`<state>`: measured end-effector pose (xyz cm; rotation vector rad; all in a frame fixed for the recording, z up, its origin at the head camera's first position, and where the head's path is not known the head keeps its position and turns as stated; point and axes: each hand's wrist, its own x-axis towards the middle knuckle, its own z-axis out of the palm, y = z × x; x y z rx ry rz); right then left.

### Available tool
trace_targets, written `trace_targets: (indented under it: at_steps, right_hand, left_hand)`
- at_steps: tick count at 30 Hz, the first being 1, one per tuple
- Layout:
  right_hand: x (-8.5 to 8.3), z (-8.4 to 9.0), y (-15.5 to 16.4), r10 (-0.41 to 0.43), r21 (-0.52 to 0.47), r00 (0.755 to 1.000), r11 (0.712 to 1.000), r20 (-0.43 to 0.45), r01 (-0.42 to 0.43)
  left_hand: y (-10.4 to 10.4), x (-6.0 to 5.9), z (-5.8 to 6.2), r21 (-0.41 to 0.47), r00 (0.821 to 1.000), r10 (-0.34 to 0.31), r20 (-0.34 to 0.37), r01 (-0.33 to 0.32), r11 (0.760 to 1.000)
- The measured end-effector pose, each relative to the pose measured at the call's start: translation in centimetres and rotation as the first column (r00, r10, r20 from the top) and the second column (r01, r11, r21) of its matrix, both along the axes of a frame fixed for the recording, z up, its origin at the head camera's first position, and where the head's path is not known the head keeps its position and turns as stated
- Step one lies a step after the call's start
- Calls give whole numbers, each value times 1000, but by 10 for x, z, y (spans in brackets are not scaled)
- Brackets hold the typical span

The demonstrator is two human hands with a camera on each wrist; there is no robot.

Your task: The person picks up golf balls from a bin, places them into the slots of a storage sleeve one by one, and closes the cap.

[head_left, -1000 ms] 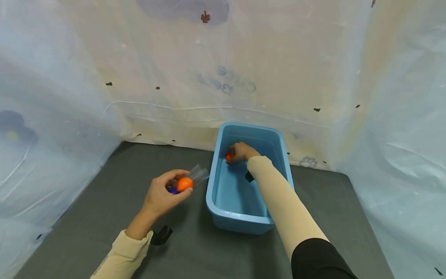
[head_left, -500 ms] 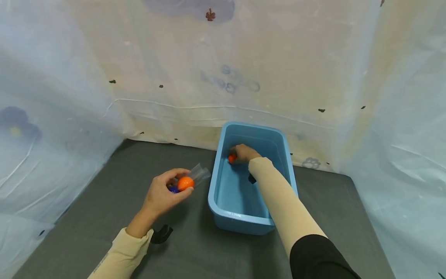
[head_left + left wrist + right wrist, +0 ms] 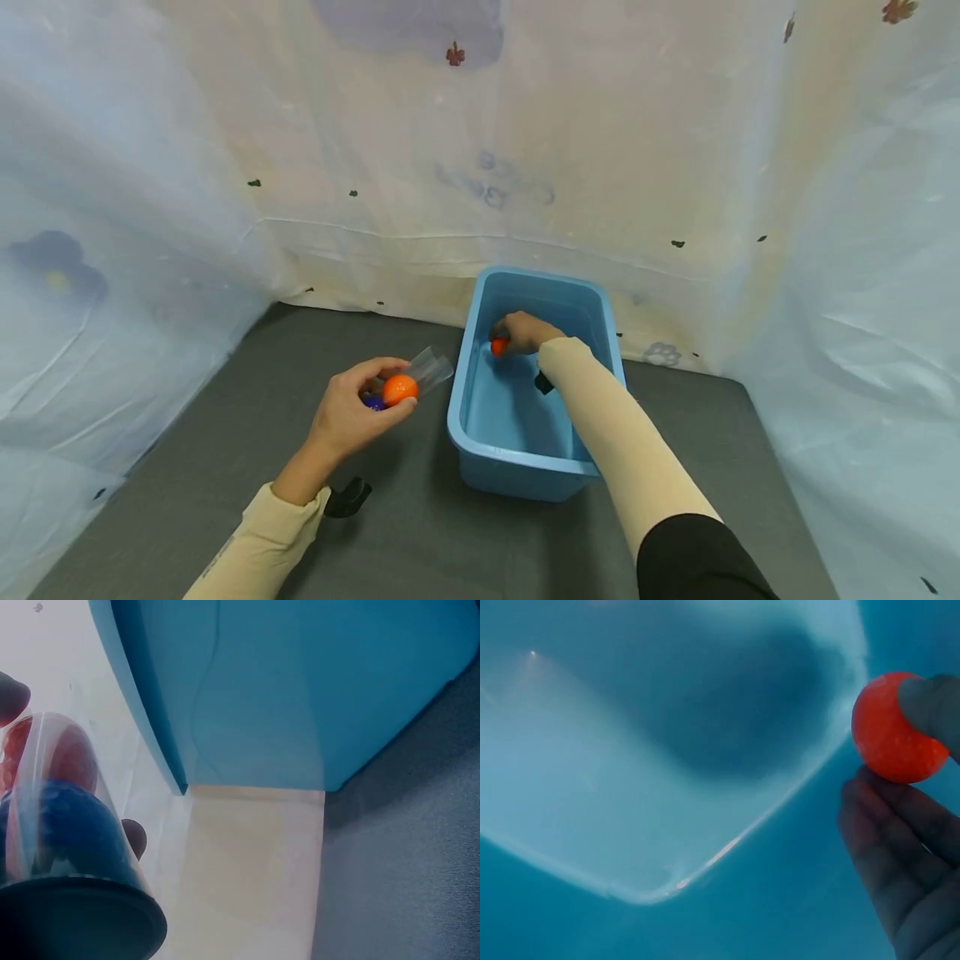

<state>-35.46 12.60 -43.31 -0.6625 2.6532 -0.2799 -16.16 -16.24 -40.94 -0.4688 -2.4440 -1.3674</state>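
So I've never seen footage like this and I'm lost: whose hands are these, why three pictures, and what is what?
There is no machine here: a person works with two bare hands and wears three cameras. The wide picture comes from the head and looks down at a dark table hung round with pale sheeting. The other two come from the wrists, so they are very close.

On the table stands a blue tub. The left hand holds a clear cup beside the tub; in it are an orange ball and a blue ball. The left wrist view shows that cup from below. The right hand reaches into the tub and pinches a second orange ball, as the right wrist view shows.
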Motion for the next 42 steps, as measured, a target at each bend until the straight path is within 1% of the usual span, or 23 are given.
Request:
trace_targets:
  at_steps: [2, 8, 12, 16, 19, 23, 29, 32, 35, 38, 42]
  right_hand:
    - [-1, 4, -1, 7, -14, 1000, 1000, 3, -7]
    - [-4, 20, -4, 23, -112, 1000, 993, -5, -23]
    - [-3, 30, -4, 44, -163, 999, 986, -8, -44]
    - [6, 38, -1, 72, -181, 997, 980, -36, -77]
    - [12, 46, 5, 78, -192, 994, 977, -75, -91]
    - [21, 56, 16, 52, -213, 993, 974, -106, -73]
    - [40, 72, 26, -21, -261, 987, 965, -162, -23]
    - [53, 80, 26, -61, -301, 978, 954, -199, -2]
    - [68, 89, 24, -99, -361, 969, 932, -226, 11]
    - [84, 98, 22, -123, -427, 962, 904, -243, 7]
    - [103, 107, 19, -136, -517, 963, 856, -232, -4]
  left_hand:
    - [0, -2, 0, 2, 1000, 1, -5, -1, 1000]
    - [0, -11, 3, 6, 1000, 2, -17, -2, 1000]
    - [1, -16, 3, -5, 1000, 1, -11, -1, 1000]
    - [3, -14, 4, -9, 1000, 1, -11, -1, 1000]
    - [5, -14, 5, -8, 1000, -2, -19, 2, 1000]
    - [7, -13, 7, -6, 1000, -7, -26, 6, 1000]
    - [11, -12, 8, -8, 1000, -13, -27, 12, 1000]
    - [13, -11, 10, -7, 999, -18, -27, 18, 1000]
    - [16, -11, 12, -7, 999, -25, -24, 25, 1000]
    - [18, -10, 14, -9, 999, -33, -13, 33, 999]
    - [20, -10, 14, -17, 999, -42, -6, 42, 999]
